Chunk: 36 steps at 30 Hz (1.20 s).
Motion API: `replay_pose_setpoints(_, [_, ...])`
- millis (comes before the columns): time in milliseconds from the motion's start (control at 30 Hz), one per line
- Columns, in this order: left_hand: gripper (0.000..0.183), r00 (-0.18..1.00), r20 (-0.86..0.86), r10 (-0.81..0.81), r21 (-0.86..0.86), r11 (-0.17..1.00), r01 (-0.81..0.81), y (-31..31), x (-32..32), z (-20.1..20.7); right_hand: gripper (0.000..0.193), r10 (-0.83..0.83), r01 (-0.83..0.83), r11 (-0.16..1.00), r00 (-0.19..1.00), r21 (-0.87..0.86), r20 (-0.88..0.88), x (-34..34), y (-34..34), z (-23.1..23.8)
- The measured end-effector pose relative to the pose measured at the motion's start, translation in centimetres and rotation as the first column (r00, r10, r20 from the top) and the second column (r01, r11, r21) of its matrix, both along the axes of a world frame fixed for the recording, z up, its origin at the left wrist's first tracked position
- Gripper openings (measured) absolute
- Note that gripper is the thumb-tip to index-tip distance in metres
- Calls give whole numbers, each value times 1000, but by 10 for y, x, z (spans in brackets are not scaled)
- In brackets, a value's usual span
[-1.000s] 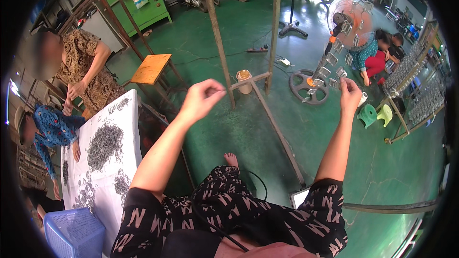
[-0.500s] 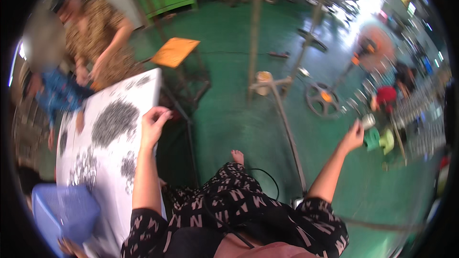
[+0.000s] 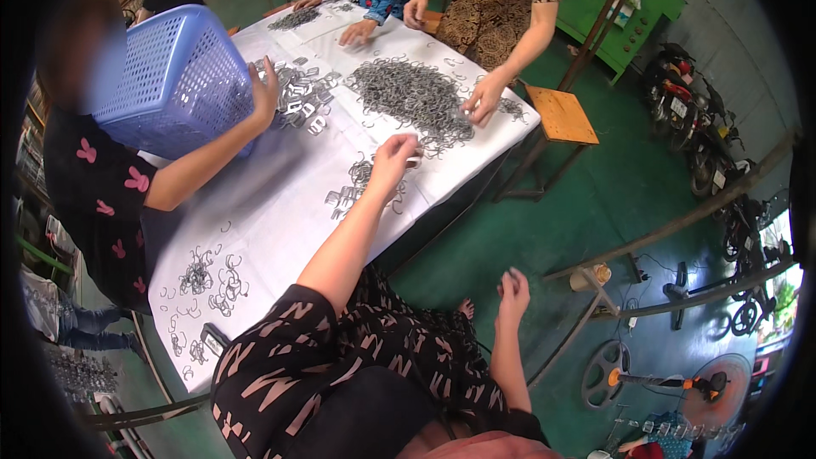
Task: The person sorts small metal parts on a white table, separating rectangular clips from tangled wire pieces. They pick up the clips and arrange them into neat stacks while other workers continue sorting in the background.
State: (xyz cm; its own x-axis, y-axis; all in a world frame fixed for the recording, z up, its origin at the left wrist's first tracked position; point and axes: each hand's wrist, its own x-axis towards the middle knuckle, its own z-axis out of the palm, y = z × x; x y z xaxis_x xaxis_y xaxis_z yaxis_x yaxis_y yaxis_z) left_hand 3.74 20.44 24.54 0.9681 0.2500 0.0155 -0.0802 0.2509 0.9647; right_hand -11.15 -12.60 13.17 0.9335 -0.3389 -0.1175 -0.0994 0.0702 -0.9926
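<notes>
My left hand (image 3: 396,160) hovers over the near edge of a white-covered table (image 3: 280,195), its fingers curled together; whatever they may hold is too small to make out. Close below it lies a small pile of bent metal pieces (image 3: 361,174). Beyond it spreads a large heap of grey wire hooks (image 3: 408,98). My right hand (image 3: 512,296) is off the table, above the green floor, with bent fingers pinched together. If anything is in them, I cannot make it out.
At left a co-worker holds a tilted blue basket (image 3: 174,81) by flat metal buckles (image 3: 302,98). Two others work at the far side. Loose hooks (image 3: 225,280) lie at the near left. A wooden-topped stool (image 3: 561,115), metal bars (image 3: 671,234) and a fan (image 3: 714,387) stand right.
My view has swung left toward the table. My right hand has come in from far out on the right. The blue basket now tilts on the table, with buckles beside it.
</notes>
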Motion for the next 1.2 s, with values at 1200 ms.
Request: replay_pose_setpoints(1200, [15,963,266,35,804,544,-242,-25,-49,-32,42,401,-312,830,910,463,-104,124,110,64])
